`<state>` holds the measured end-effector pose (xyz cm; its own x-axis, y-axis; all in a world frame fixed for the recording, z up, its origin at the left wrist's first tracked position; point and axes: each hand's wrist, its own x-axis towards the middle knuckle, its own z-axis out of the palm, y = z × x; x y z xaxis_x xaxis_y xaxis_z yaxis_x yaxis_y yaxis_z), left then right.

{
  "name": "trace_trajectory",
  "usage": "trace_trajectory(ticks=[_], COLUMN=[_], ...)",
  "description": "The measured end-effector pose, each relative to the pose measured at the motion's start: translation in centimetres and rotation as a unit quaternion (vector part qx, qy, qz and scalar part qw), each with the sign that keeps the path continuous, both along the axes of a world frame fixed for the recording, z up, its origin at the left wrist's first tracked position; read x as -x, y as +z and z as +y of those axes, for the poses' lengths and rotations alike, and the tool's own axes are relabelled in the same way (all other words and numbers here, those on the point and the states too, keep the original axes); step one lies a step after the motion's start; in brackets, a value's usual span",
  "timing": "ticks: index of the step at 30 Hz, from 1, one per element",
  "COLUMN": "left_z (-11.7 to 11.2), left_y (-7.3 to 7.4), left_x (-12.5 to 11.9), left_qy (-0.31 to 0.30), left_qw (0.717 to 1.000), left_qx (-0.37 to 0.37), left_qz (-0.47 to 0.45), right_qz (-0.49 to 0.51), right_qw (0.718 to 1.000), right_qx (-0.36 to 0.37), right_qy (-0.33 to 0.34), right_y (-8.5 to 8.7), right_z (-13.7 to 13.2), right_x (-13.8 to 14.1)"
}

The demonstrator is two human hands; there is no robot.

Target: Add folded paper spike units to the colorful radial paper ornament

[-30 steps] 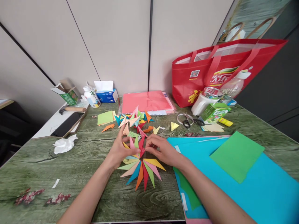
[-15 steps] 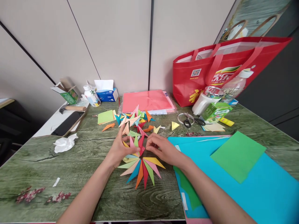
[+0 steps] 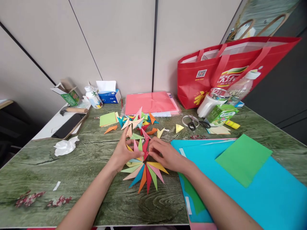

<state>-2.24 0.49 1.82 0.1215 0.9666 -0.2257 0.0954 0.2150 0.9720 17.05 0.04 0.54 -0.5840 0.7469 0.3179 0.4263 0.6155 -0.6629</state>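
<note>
A ring of folded paper points in several colours, an origami star (image 3: 144, 179), lies on the table between my hands. My left hand (image 3: 122, 153) grips its upper left side, thumb across the folded pieces and index finger stretched away from me. At the top of the ring stands a red folded paper piece (image 3: 145, 148). My right hand (image 3: 165, 153) has its fingers bent together at the right edge of that red piece, and the fingertips are partly hidden. Just beyond both hands lies a pile of loose folded paper pieces (image 3: 136, 123).
Blue paper sheets (image 3: 259, 198) with a green square (image 3: 244, 159) lie at the right. Behind them are scissors (image 3: 192, 126), a white mug (image 3: 208, 107) and a red bag (image 3: 192, 83). At left are crumpled tissue (image 3: 66, 146), a phone (image 3: 68, 125) and a hammer (image 3: 74, 110).
My right hand has shifted slightly left, closer to the red piece. My left hand keeps its hold, and the star lies as before.
</note>
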Motion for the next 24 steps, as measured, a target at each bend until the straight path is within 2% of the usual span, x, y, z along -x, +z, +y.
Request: trace_trajectory(ticks=[6, 15, 24], left_z=[0.03, 0.01, -0.03], left_y=[0.38, 0.81, 0.84], left_x=[-0.21, -0.42, -0.45], left_qy=[0.011, 0.021, 0.010], left_qw=[1.000, 1.000, 1.000], left_qx=[0.007, 0.017, 0.012], left_qz=[0.004, -0.002, 0.008], right_qz=[-0.018, 0.027, -0.034], right_qw=[0.999, 0.999, 0.999], right_qx=[0.028, 0.036, 0.017], right_qy=[0.019, -0.029, -0.034], right_y=[0.30, 0.08, -0.30], right_z=[0.05, 0.38, 0.13], right_x=[-0.26, -0.31, 0.10])
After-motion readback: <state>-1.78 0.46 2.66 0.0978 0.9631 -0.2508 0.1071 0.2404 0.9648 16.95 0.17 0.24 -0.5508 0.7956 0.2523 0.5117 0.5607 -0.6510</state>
